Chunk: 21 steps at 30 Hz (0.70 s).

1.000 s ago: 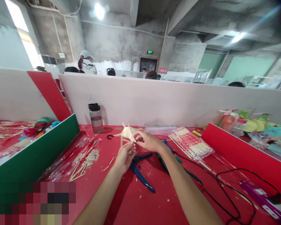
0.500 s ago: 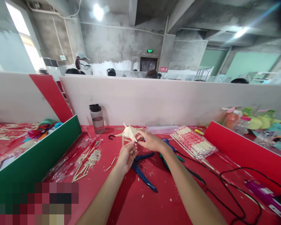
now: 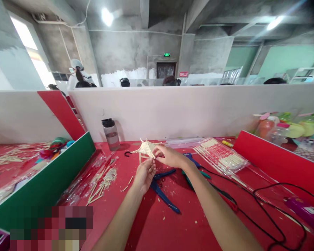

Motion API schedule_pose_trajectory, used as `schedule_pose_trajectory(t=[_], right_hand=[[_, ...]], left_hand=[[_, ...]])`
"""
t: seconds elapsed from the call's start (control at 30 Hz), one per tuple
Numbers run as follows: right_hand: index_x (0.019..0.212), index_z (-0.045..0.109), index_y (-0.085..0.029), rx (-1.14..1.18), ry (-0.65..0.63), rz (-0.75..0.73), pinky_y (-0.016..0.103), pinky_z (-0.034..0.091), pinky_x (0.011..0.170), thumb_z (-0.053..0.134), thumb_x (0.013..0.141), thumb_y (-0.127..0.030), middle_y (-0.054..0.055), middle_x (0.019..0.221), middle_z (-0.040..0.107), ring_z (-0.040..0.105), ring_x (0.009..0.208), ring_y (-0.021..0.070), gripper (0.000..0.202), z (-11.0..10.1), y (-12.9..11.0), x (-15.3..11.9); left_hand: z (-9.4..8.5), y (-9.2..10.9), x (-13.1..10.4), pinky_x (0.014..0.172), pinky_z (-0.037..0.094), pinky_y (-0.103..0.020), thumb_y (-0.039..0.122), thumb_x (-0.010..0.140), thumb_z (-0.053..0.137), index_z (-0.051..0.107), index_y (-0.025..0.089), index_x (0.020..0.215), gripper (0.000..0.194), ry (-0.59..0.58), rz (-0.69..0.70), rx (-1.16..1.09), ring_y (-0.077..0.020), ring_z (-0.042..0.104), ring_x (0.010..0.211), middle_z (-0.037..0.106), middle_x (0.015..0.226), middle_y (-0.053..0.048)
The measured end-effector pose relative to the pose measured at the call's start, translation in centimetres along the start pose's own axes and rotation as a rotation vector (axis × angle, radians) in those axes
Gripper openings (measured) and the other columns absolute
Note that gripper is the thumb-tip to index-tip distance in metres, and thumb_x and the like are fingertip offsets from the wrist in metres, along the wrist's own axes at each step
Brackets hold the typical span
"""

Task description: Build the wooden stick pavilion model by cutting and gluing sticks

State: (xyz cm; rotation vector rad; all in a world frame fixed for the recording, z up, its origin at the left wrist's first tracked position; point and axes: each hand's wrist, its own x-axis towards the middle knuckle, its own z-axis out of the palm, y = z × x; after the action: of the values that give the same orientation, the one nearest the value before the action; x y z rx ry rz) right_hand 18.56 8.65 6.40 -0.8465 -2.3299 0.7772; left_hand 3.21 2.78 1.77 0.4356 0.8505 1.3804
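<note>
A small pavilion-like model [image 3: 146,148] built of pale wooden sticks stands on the red table, its peaked roof resting on thin legs. My left hand [image 3: 146,173] pinches the roof's near right corner from below, its fingers closed. From the right, my right hand [image 3: 169,156] has thumb and fingertips closed at that same corner, touching the left fingertips. Whether a tiny loose piece lies between the fingers cannot be made out. Blue-handled pliers [image 3: 164,196] lie spread just beneath my hands. Behind my right forearm is a blue glue gun [image 3: 193,160], partly hidden.
Left are stick offcuts [image 3: 108,177] and plastic wrappers [image 3: 81,177] beside a green divider [image 3: 47,177]. A water bottle [image 3: 111,136] stands at the back. Right lie bagged sticks [image 3: 219,155], a black cable [image 3: 267,198] and a purple tool [image 3: 303,212] near a red divider [image 3: 274,164].
The view has shifted slightly, so the table things sit a little further right. Both hands stay at the roof corner with almost the same grip.
</note>
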Motion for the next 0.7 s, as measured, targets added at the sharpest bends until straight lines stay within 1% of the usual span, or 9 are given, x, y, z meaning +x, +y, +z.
schedule_pose_trajectory(t=[0.13, 0.27, 0.37, 0.5, 0.57, 0.63, 0.7], right_hand=[[0.111, 0.057, -0.021, 0.005, -0.012, -0.014, 0.029, 0.053, 0.084, 0.058, 0.086, -0.007, 0.007, 0.104, 0.075, 0.072, 0.097, 0.019, 0.029, -0.1, 0.0, 0.0], [0.111, 0.058, -0.022, -0.023, -0.021, -0.018, 0.03, 0.053, 0.085, 0.059, 0.086, -0.009, 0.005, 0.105, 0.074, 0.071, 0.098, 0.019, 0.029, -0.4, 0.3, -0.2], [0.112, 0.058, -0.022, -0.021, -0.032, -0.024, 0.03, 0.053, 0.086, 0.058, 0.086, -0.01, 0.006, 0.106, 0.074, 0.071, 0.099, 0.0188, 0.029, -0.5, 0.8, -0.2], [0.111, 0.06, -0.02, -0.028, -0.056, -0.022, 0.03, 0.052, 0.086, 0.058, 0.086, -0.011, 0.006, 0.106, 0.074, 0.07, 0.098, 0.0193, 0.026, -0.6, 1.4, -0.2], [0.112, 0.06, -0.02, -0.042, -0.071, -0.004, 0.03, 0.052, 0.086, 0.058, 0.088, -0.013, 0.007, 0.107, 0.074, 0.07, 0.098, 0.0197, 0.025, -0.9, 1.4, -0.4], [0.111, 0.062, -0.019, -0.08, -0.089, 0.033, 0.029, 0.051, 0.085, 0.059, 0.088, -0.015, 0.008, 0.108, 0.074, 0.07, 0.098, 0.0204, 0.024, -1.2, 1.2, -0.6], [0.11, 0.063, -0.019, -0.166, -0.121, 0.094, 0.027, 0.05, 0.083, 0.061, 0.087, -0.016, 0.008, 0.109, 0.074, 0.069, 0.098, 0.0211, 0.023, -1.5, 1.1, -0.8]], left_hand=[[-0.1, 0.1, 0.0, 0.055, 0.052, -0.014, 0.016, 0.088, 0.068, 0.066, 0.012, 0.082, 0.008, 0.009, -0.014, -0.012, -0.0058, 0.061, 0.053, 0.066, 0.066, -0.002], [-0.4, 0.2, 0.0, 0.055, 0.053, -0.015, 0.013, 0.092, 0.06, 0.067, 0.011, 0.086, 0.009, 0.011, -0.034, -0.005, -0.0057, 0.062, 0.054, 0.066, 0.068, -0.002], [-0.9, 0.2, 0.3, 0.056, 0.054, -0.015, 0.016, 0.089, 0.066, 0.066, 0.012, 0.086, 0.005, -0.008, -0.04, 0.036, -0.0056, 0.062, 0.055, 0.067, 0.07, -0.001], [-2.0, 0.6, 0.8, 0.056, 0.052, -0.014, 0.02, 0.081, 0.075, 0.064, 0.014, 0.084, 0.013, -0.096, -0.026, 0.21, -0.0044, 0.06, 0.056, 0.066, 0.072, 0.0], [-2.5, 1.0, 0.9, 0.054, 0.051, -0.014, 0.021, 0.077, 0.079, 0.064, 0.014, 0.083, 0.017, -0.124, -0.049, 0.313, -0.0045, 0.059, 0.054, 0.065, 0.07, 0.001], [-2.8, 1.4, 0.8, 0.051, 0.048, -0.015, 0.022, 0.072, 0.083, 0.064, 0.014, 0.08, 0.022, -0.144, -0.076, 0.397, -0.0047, 0.056, 0.051, 0.063, 0.065, 0.002], [-3.0, 2.0, 0.5, 0.049, 0.044, -0.015, 0.025, 0.068, 0.085, 0.063, 0.014, 0.077, 0.026, -0.168, -0.074, 0.498, -0.0043, 0.053, 0.049, 0.06, 0.061, 0.003]])
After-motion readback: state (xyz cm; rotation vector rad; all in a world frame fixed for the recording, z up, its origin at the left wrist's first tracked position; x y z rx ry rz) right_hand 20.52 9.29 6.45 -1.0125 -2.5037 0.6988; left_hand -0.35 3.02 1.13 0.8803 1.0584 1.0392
